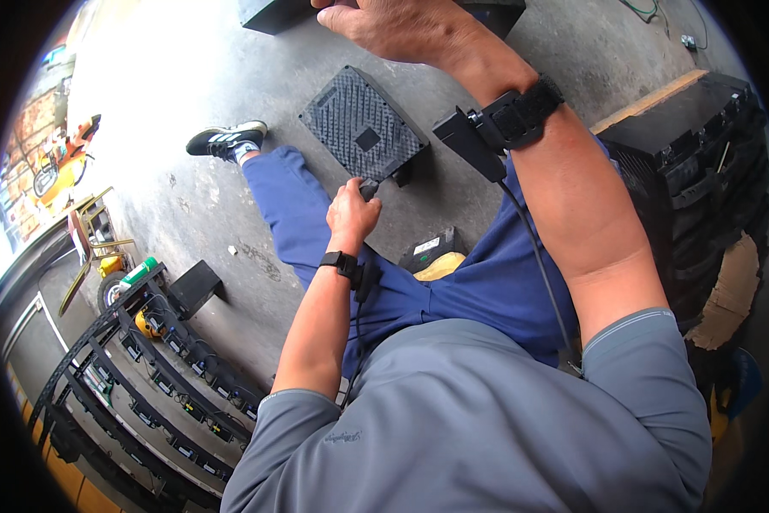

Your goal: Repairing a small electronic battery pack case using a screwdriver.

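A black box with a ribbed, chequered face and a small dark square (367,140) lies on the concrete floor between my legs. At its near corner my left hand (352,212) is closed around a small dark piece (369,189); whether that piece belongs to the box cannot be told. My right hand (397,30) reaches to the far edge of the view, over other dark boxes (275,12). Its thumb and a finger are curled close together, the rest cut off, so anything between them is hidden. Both wrists wear black straps with cabled modules.
A dark labelled object (431,250) and a yellow pad (440,267) lie between my thighs. On the right stand large black cases (675,128) and torn cardboard (726,295). A black rack (158,359) of small devices fills the lower left, beside a dark box (194,289).
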A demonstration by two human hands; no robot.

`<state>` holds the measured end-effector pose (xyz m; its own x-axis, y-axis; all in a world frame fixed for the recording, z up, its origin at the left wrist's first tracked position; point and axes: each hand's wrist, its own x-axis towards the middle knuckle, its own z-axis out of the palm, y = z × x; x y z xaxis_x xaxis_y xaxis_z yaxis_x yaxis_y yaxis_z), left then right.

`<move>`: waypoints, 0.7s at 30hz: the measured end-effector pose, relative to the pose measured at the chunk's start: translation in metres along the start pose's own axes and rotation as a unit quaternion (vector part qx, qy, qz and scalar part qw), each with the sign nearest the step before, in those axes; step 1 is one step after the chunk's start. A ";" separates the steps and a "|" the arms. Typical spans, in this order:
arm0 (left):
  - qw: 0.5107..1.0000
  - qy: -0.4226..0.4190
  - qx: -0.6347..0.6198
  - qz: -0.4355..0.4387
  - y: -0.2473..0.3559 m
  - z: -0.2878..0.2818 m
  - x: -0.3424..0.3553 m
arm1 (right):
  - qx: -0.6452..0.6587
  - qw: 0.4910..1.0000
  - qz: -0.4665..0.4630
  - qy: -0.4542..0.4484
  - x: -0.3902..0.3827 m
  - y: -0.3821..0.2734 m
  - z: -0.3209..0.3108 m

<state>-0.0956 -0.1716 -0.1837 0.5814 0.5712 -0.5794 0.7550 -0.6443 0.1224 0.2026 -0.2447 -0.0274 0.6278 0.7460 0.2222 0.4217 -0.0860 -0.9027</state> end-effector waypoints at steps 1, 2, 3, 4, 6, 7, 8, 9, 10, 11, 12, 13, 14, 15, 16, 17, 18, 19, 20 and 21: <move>1.000 0.012 0.007 0.024 -0.003 0.001 0.000 | -0.004 1.000 -0.004 0.002 0.000 0.000 0.001; 1.000 0.013 0.008 0.024 -0.006 0.003 -0.001 | -0.008 1.000 -0.008 0.003 0.001 0.000 0.001; 1.000 0.008 0.007 0.021 -0.002 0.001 -0.003 | -0.009 1.000 -0.009 0.003 0.001 0.001 0.001; 1.000 0.003 0.007 0.018 0.000 0.000 -0.004 | -0.005 1.000 -0.008 0.006 0.001 0.001 0.001; 0.999 0.002 0.016 0.029 -0.001 0.001 -0.004 | 0.000 1.000 -0.009 0.009 0.001 0.002 0.001; 0.999 0.000 0.025 0.039 -0.002 0.000 -0.004 | -0.003 1.000 -0.011 0.011 0.001 0.001 0.002; 0.999 0.002 0.025 0.038 -0.003 -0.001 -0.004 | -0.005 1.000 -0.013 0.012 0.001 0.001 0.002; 0.999 0.010 0.015 0.033 -0.002 -0.003 -0.005 | -0.004 1.000 -0.015 0.013 0.000 0.001 0.002; 0.999 0.018 0.004 0.029 -0.002 -0.006 -0.005 | -0.001 1.000 -0.012 0.011 0.000 0.001 0.002; 0.999 0.020 0.006 0.027 -0.004 -0.011 -0.005 | 0.003 1.000 -0.009 0.010 0.000 0.001 0.003; 0.999 0.025 -0.026 -0.006 -0.005 -0.019 -0.005 | 0.004 1.000 -0.012 0.012 0.001 0.001 0.002; 0.997 0.029 -0.058 -0.040 -0.010 -0.026 -0.004 | 0.002 1.000 -0.012 0.018 0.002 0.001 0.002; 0.994 0.047 -0.084 -0.042 -0.024 -0.029 0.002 | 0.001 1.000 -0.013 0.025 0.003 0.001 0.002; 0.994 0.051 -0.081 -0.043 -0.034 -0.039 0.004 | 0.005 1.000 -0.016 0.027 0.004 0.002 0.002; 0.977 0.044 -0.191 -0.082 -0.043 -0.049 0.005 | 0.006 0.999 -0.021 0.028 0.006 0.003 0.002; 0.947 0.038 -0.297 -0.119 -0.051 -0.059 0.006 | 0.008 0.999 -0.026 0.029 0.007 0.003 0.002; 0.947 0.062 -0.296 -0.108 -0.057 -0.070 0.005 | 0.012 0.999 -0.030 0.030 0.009 0.005 0.002; 0.947 0.086 -0.295 -0.098 -0.061 -0.081 0.003 | 0.011 0.999 -0.029 0.026 0.010 0.006 0.002; 0.952 0.101 -0.278 -0.081 -0.067 -0.091 0.003 | 0.010 0.999 -0.028 0.022 0.010 0.008 0.001; 0.961 0.106 -0.240 -0.081 -0.069 -0.103 0.003 | 0.014 0.999 -0.031 0.021 0.011 0.008 0.002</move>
<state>-0.1147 -0.0730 -0.1109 0.4546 0.7678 -0.4516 0.8643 -0.2576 0.4321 0.2118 -0.2358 -0.0324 0.6282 0.7205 0.2935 0.4431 -0.0213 -0.8962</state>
